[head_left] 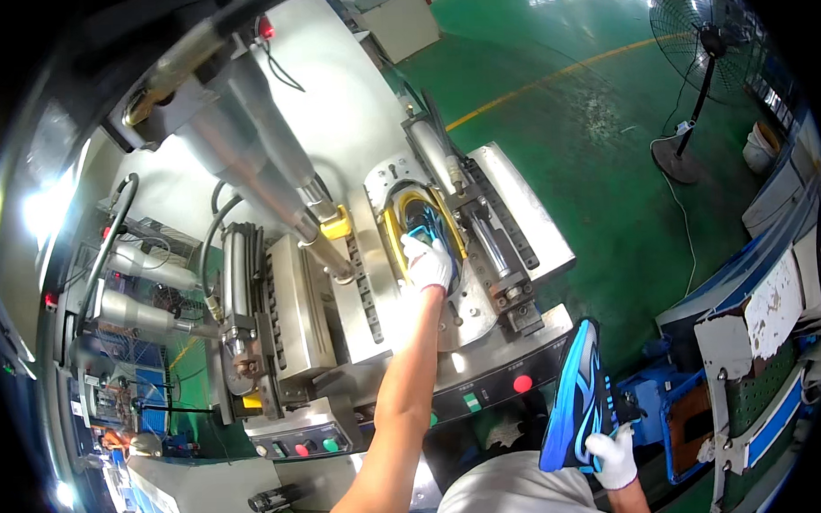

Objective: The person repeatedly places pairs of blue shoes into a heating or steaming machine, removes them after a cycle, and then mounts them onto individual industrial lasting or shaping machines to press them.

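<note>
My left hand (427,263), in a white glove, reaches into the press on the right of the machine. Its fingers are closed on the near end of a dark shoe with blue trim (430,221). That shoe sits inside a yellow-edged mould (396,243); the glove hides part of it. My right hand (614,457), also gloved in white, grips a second sneaker (578,400) at its lower end. This sneaker is black and grey with a bright blue sole. It is held upright beside the machine's front right corner, toe up, sole to the left.
Two thick metal cylinders (253,158) slant over the machine's middle. A horizontal cylinder (487,236) flanks the mould. The front panel carries a red button (523,384) and green ones. A blue rack (683,428) stands at the right; a pedestal fan (712,42) stands farther off.
</note>
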{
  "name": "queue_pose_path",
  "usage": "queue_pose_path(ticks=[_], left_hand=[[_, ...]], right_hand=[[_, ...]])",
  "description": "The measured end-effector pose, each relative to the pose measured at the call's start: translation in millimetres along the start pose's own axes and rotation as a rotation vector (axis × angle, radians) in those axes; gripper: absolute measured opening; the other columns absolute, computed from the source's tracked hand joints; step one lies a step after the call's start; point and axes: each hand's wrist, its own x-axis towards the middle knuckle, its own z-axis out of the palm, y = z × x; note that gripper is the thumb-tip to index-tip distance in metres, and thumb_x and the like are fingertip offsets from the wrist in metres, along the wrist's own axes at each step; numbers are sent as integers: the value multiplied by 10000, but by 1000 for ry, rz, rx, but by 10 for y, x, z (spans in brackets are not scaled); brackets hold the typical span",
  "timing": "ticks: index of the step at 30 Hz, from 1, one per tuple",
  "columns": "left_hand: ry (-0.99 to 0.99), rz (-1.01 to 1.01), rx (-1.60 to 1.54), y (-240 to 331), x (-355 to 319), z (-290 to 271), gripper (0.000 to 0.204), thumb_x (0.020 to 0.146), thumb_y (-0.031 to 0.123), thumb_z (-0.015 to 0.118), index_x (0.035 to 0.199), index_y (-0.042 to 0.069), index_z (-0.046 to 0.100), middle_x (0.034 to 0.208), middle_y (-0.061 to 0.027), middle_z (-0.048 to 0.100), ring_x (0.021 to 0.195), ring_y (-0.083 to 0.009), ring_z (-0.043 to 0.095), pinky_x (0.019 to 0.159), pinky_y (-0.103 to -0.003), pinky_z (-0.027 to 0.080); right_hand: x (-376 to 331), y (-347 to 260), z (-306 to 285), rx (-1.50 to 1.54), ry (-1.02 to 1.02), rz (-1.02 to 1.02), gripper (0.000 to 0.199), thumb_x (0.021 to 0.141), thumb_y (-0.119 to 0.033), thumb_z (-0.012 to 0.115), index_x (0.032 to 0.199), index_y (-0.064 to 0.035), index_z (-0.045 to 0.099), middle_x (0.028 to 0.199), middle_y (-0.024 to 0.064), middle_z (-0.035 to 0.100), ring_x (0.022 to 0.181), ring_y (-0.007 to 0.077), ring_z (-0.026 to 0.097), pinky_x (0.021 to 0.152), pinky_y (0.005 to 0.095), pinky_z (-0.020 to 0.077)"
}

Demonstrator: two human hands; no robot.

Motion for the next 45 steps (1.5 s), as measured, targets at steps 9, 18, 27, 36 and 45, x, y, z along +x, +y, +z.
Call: queue_pose_path(ticks=[9,18,27,36,45], left_hand=[[-294,-143,-627,-198,64,-1038,476,963,369,624,1219,-33,628,1089,-201,713,971,-285,687,874,-389,535],[-445,-332,-753,-1441,-2432,-3034,442,970,156,629,1375,9,534,1144,-81,629,1025,-132,569,887,-294,486],[-64,-849,-423,-2746,-5064,-2870,545,993,242,620,1475,22,491,1276,-182,630,1133,-235,597,973,-356,485],[363,-1288,-33,-3231,-5377,-1340,860,984,453,584,1534,-117,251,1509,-359,408,1395,-487,403,1176,-443,325],[635,-1113,-532,-2875,-6069,-2348,542,996,98,616,1484,-31,419,1406,-238,580,1263,-304,608,1093,-402,465]], right_hand=[[573,-281,516,-41,49,-52,318,820,-151,773,1027,70,676,1021,126,705,956,178,653,860,378,529],[2394,-1134,2211,30,-413,-29,373,816,-143,838,1079,22,631,926,74,680,822,160,653,693,332,570],[4457,-46,3055,-1352,-62,-533,473,836,-342,619,1109,32,714,1281,300,624,1150,434,646,1014,462,523],[4486,-308,3096,-1130,-356,-350,543,785,-457,758,974,52,741,934,239,742,891,328,735,757,421,553],[914,961,2822,-758,-942,-822,833,903,-111,722,1593,3,271,1651,257,260,1490,407,362,1226,434,302]])
